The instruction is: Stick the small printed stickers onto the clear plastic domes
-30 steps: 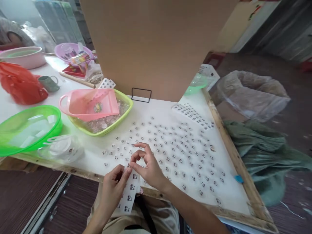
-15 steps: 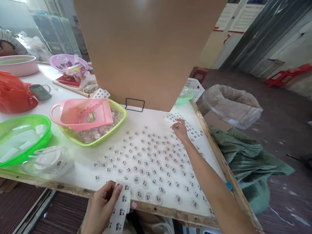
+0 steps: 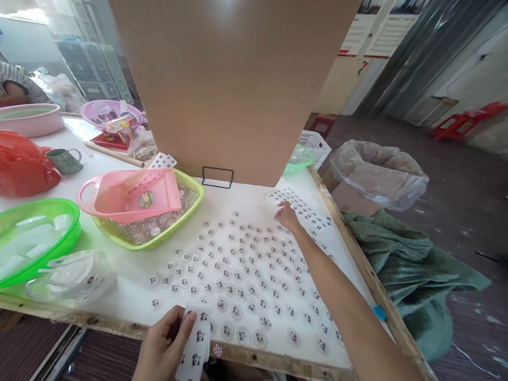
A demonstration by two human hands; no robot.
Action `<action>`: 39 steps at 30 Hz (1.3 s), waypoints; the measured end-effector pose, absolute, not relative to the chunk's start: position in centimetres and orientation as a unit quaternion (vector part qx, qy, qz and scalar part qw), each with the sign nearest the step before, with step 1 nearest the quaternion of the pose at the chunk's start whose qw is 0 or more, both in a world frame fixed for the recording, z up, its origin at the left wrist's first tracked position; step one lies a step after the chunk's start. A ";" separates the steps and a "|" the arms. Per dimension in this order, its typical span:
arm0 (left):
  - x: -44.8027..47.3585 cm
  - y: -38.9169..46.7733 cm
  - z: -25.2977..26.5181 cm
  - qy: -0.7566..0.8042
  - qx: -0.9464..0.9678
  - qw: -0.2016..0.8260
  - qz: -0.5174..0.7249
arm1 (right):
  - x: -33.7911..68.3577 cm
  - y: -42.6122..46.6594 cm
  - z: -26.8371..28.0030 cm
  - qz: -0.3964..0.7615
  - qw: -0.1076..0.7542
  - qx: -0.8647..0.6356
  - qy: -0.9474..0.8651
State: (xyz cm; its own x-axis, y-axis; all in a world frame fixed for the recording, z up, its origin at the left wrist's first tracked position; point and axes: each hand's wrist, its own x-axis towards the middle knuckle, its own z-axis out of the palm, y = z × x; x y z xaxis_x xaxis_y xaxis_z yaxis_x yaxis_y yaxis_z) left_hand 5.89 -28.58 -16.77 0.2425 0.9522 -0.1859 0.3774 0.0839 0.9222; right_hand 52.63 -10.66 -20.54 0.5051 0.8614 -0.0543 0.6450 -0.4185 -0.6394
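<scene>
While your left hand (image 3: 163, 341) is pinching a strip of panda stickers (image 3: 198, 344) between thumb and fingers at the near edge, clear discs (image 3: 235, 311) bearing the same print are lying across the tabletop (image 3: 129, 288) just beyond. To the left, a green basin (image 3: 55, 264) is holding white pieces (image 3: 37, 251), and a yellow-green basket (image 3: 174, 231) is holding clear round pieces (image 3: 153, 230) beneath a pink tray (image 3: 164, 198). Farther out, your right hand (image 3: 280, 210) is hovering at the far side of the discs, just beside a sticker sheet (image 3: 304, 209); its fingers are curling close together, and whether they are gripping anything is not showing clearly. Behind, a tall cardboard panel (image 3: 230, 95) is standing upright, blocking your view.
</scene>
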 end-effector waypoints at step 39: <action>7.5 -28.9 -13.6 0.552 0.587 0.473 0.356 | 50.8 -8.5 -20.6 0.153 0.159 -0.840 -0.496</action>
